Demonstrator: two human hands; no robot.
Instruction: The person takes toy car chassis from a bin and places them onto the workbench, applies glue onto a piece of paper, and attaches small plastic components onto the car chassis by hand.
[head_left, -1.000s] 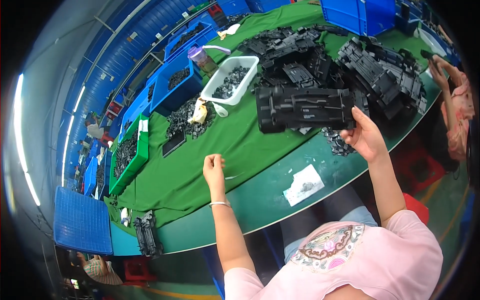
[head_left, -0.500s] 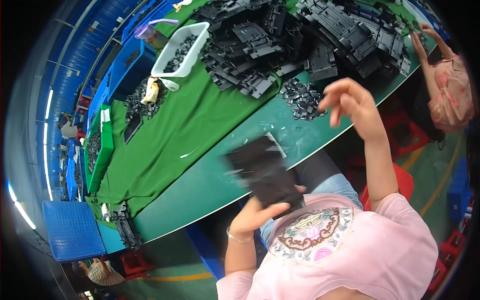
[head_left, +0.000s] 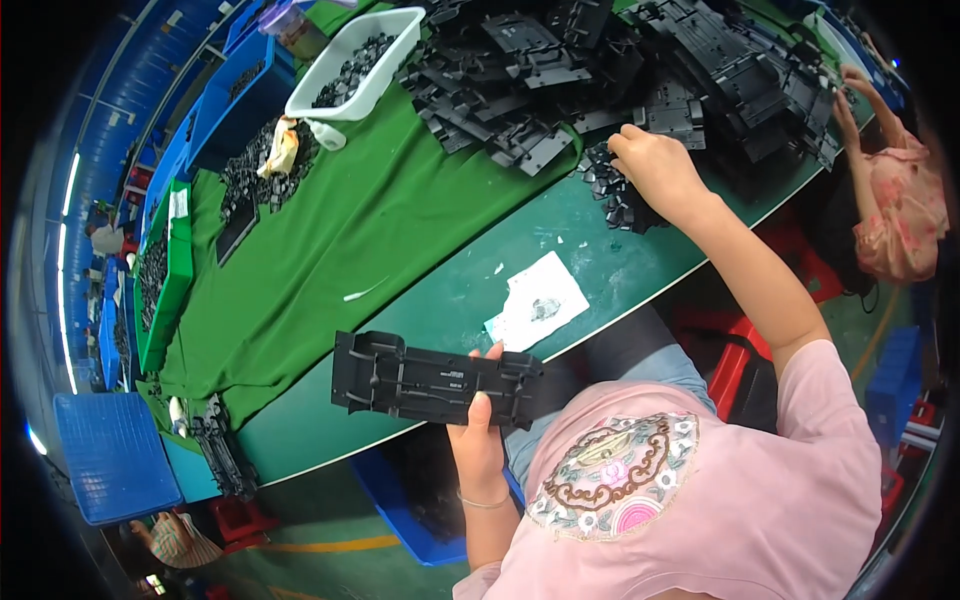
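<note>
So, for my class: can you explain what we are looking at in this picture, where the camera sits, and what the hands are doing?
There is no machine here: a person works with two bare hands. The one picture comes from a wide fisheye camera worn on that person's head, looking down, so straight edges bend near the rim. The left hand holds a long black plastic part at the near edge of the table. The right hand reaches into a heap of small black pieces. Beyond lies a big pile of black parts, a white tray of small pieces, and a scrap of white paper. Most of the table is covered by a green cloth. Another person works at the far right.
</note>
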